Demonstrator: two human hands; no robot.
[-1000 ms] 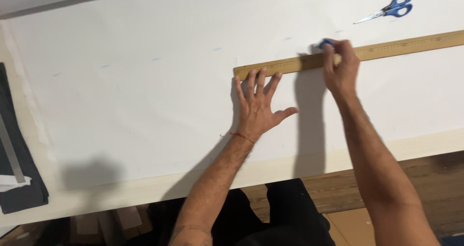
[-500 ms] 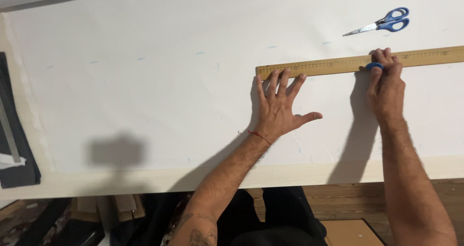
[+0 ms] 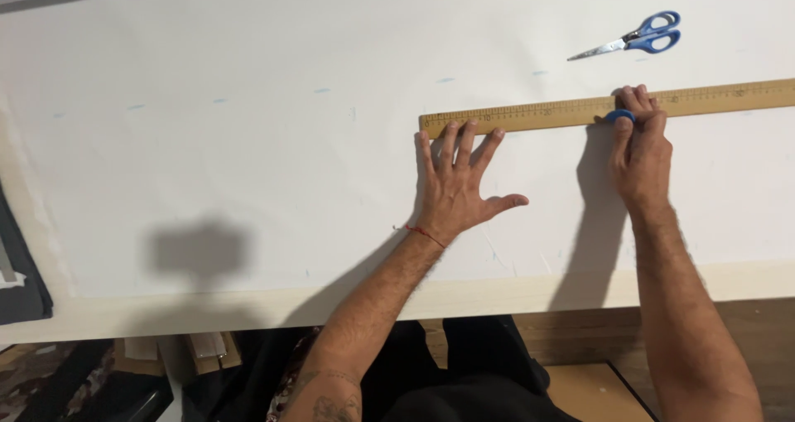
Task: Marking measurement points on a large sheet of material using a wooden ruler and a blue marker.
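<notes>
A long wooden ruler (image 3: 538,112) lies across the white fabric (image 3: 273,140) on the table, running to the right edge of view. My left hand (image 3: 460,182) is spread flat, fingertips pressing the ruler's left end. My right hand (image 3: 639,144) pinches a small blue piece of chalk (image 3: 619,116) against the ruler's lower edge.
Blue-handled scissors (image 3: 633,40) lie on the fabric beyond the ruler at upper right. Faint blue marks (image 3: 321,91) dot the fabric in a row. A dark grey object (image 3: 18,285) sits at the left edge. The table's pale front edge (image 3: 530,292) runs below my hands.
My right hand with the chalk has slid to the right along the ruler. The left hand stays on the ruler's left end, and the view has shifted slightly.
</notes>
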